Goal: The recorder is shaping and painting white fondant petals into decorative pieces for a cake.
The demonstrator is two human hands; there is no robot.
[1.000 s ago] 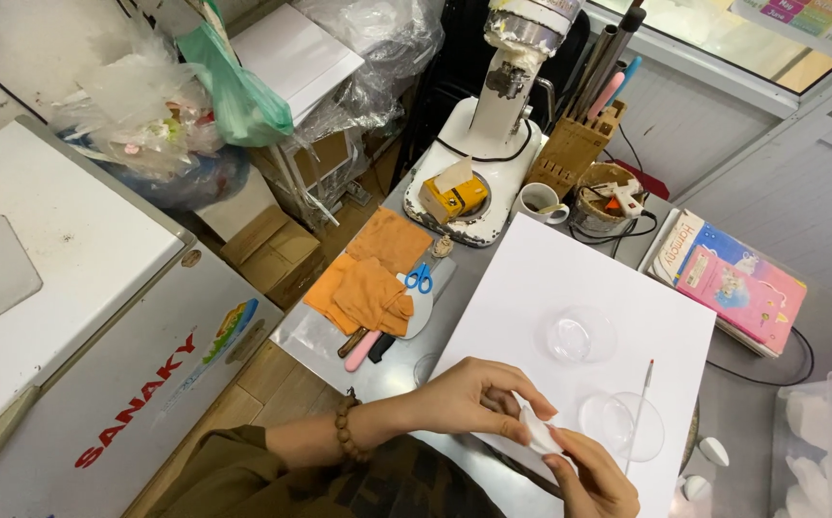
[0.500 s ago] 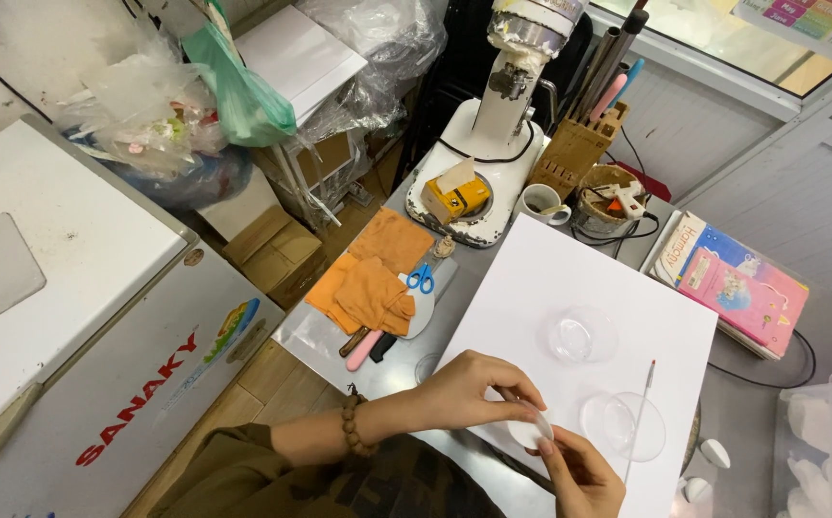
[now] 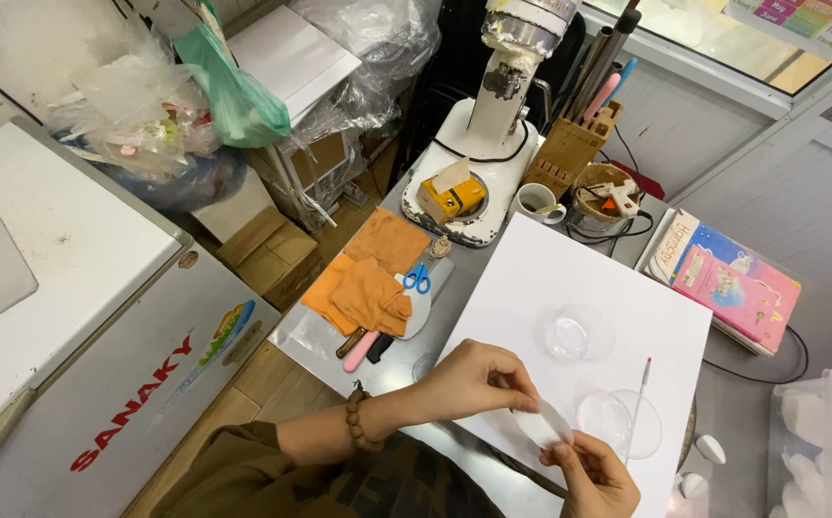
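My left hand (image 3: 478, 380) and my right hand (image 3: 594, 472) both pinch a small flat white piece (image 3: 543, 423) over the near edge of a large white sheet (image 3: 570, 288). A bead bracelet sits on my left wrist. Two clear plastic half-spheres lie on the sheet, one (image 3: 579, 333) at its middle and another (image 3: 619, 423) just right of my hands. A thin brush (image 3: 638, 403) rests across the nearer one.
Orange cloth (image 3: 368, 278) with blue scissors (image 3: 419, 279) and handled tools lies left of the sheet. Behind stand a white machine (image 3: 493, 134), a knife block (image 3: 570, 144), a cup and a glue gun. Books (image 3: 728, 278) lie right. A white chest freezer (image 3: 71, 317) is left.
My hands have turned the white piece and lifted it slightly, holding it stretched between them. Nothing else has moved.
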